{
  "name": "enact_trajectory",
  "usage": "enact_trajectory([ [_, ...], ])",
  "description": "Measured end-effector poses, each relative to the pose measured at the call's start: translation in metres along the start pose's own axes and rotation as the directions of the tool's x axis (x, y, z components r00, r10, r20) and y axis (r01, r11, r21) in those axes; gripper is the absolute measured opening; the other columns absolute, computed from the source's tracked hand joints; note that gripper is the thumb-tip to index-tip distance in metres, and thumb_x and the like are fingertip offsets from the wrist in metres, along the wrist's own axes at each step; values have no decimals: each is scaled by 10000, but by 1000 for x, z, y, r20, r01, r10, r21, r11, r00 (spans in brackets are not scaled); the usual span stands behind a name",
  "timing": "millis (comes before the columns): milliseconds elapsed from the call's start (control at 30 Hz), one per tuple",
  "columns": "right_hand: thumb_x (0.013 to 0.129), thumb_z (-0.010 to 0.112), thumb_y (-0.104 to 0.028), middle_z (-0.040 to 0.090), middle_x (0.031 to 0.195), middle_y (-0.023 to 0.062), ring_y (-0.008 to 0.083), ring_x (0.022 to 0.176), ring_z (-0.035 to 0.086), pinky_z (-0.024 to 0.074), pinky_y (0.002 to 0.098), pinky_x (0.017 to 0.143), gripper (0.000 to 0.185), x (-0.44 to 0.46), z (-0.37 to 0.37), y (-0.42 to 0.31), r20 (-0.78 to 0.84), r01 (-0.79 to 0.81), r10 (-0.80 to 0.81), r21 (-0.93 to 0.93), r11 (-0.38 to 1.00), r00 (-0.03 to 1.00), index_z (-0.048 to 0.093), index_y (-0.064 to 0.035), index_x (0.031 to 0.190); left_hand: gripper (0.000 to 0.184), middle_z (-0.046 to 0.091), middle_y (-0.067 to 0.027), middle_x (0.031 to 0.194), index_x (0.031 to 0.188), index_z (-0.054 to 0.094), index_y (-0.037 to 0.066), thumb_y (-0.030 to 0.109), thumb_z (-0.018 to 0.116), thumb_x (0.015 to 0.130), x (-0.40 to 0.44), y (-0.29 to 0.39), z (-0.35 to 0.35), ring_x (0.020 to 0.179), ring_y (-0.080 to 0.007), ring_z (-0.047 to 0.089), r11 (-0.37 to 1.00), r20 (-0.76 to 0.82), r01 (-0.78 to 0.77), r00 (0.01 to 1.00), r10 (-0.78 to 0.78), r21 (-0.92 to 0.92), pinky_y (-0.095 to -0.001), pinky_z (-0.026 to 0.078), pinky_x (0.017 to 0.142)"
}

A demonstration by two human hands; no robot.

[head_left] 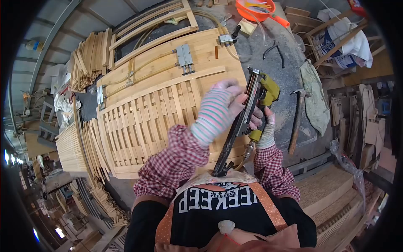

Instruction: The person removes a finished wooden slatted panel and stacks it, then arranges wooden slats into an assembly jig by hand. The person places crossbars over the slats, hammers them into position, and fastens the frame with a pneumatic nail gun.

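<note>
My right hand [265,129], in a striped glove with bare fingertips, is wrapped around the handle of a pneumatic nail gun [270,89]. The gun has an olive-green body and a long black magazine slanting down toward my apron. An air hose fitting [248,151] shows below the handle. Close to the magazine's upper left side is my left hand [222,101], gloved the same way, its fingers bent together. Whatever lies between those fingers is hidden. Beneath and left of it, a slatted wooden panel [147,119] rests against a wooden jig board [201,46].
Metal air cylinders [184,56] are mounted on the board. A hammer [297,119] and a greenish sack [315,101] lie to the right. An orange basin [256,12] stands at the back. Wooden strips [90,54] are stacked at left, and boards [331,189] lie at lower right.
</note>
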State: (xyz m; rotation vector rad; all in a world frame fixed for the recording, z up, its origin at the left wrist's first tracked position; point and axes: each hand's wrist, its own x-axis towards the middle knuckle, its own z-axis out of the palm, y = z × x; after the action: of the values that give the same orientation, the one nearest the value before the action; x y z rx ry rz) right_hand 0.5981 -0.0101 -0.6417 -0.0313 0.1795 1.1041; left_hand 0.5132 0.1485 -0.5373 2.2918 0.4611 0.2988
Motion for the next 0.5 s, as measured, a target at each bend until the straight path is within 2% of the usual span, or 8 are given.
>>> enact_trajectory([
  [67,896,523,-197,463,701,-11,81,491,377,300,230,423,309,-2,1,5,4,31,-31,53,998,1000,518,-47,1167,302,513,-172,1250,1063,580,45,140,617,779,-9,0,-11,1159,-330,483,978,-294,-200,933,209,60,-428,412,948],
  [167,873,562,-172,438,663,-41,49,476,361,292,210,401,184,-5,-11,16,-69,54,-49,69,996,996,531,-57,1013,595,324,-214,1436,1318,470,75,342,608,805,-63,-3,-57,1320,-418,294,895,-333,-443,853,401,-56,-516,240,1078],
  [267,864,568,-160,463,660,-14,66,474,362,309,221,427,154,-19,24,47,-305,207,-235,-123,971,923,540,-67,983,770,355,-161,1436,1396,411,227,733,190,859,-139,1,-78,1355,-428,247,694,-230,-710,661,714,115,-578,220,1069],
  [300,866,566,-159,482,671,-1,76,480,376,322,228,440,155,-27,44,66,-421,253,-337,-243,936,842,543,-64,986,724,464,-142,1327,1371,443,279,731,204,860,-174,-13,-66,1326,-429,299,665,-215,-716,629,747,214,-564,260,1050],
  [333,869,568,-175,515,694,22,100,510,424,354,249,467,191,-22,23,82,-162,176,-160,89,980,974,547,-55,1017,700,518,-127,1218,1344,482,262,709,216,875,-191,-17,-65,1300,-410,334,670,-173,-709,647,742,220,-547,294,1024],
  [367,870,576,-178,525,704,32,111,529,446,375,248,480,183,-26,0,98,-125,186,-182,16,983,975,545,-57,1004,629,537,-129,1171,1291,535,255,664,273,892,-192,-29,-64,1288,-401,337,652,-53,-639,696,716,408,-533,300,1013],
  [467,874,580,-195,545,710,49,126,556,491,423,262,504,178,-49,22,175,-131,82,-92,-75,994,987,543,-58,982,535,386,-179,1395,1379,395,170,471,298,948,-156,-66,-69,1295,-472,310,606,-257,-628,561,787,488,-568,276,1041],
  [500,871,584,-197,548,713,50,126,561,501,433,266,510,180,-52,16,193,-167,152,-171,-123,981,971,542,-62,983,533,284,-201,1464,1419,300,102,360,323,952,-174,-60,-82,1305,-449,316,716,-333,-480,657,677,508,-556,279,1057],
])
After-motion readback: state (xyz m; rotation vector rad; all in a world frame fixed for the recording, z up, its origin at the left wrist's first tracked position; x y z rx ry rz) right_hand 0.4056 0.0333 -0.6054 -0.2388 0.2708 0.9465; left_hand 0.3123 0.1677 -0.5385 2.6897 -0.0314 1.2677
